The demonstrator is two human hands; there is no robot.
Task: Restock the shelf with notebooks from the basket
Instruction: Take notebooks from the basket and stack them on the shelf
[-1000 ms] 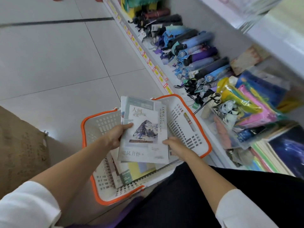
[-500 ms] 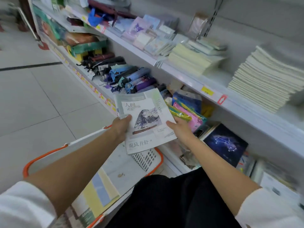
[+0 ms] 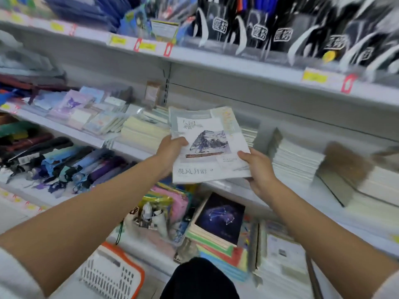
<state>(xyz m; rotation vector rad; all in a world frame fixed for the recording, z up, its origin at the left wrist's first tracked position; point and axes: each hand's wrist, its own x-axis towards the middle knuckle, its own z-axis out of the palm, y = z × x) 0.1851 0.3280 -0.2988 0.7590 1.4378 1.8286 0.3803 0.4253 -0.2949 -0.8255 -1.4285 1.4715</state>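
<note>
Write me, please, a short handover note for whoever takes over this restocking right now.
The left hand grips the left edge of the notebooks, thumb on the cover.
The right hand grips their lower right corner.
The notebooks are a small stack with a mountain cover on top, held in the air in front of the middle shelf, beside the white stacks lying there.
The basket sits low at the left; its contents are out of view.
Done: this stack is out of the basket, at shelf height.
Left: set it on the shelf, then check the basket for more.
</note>
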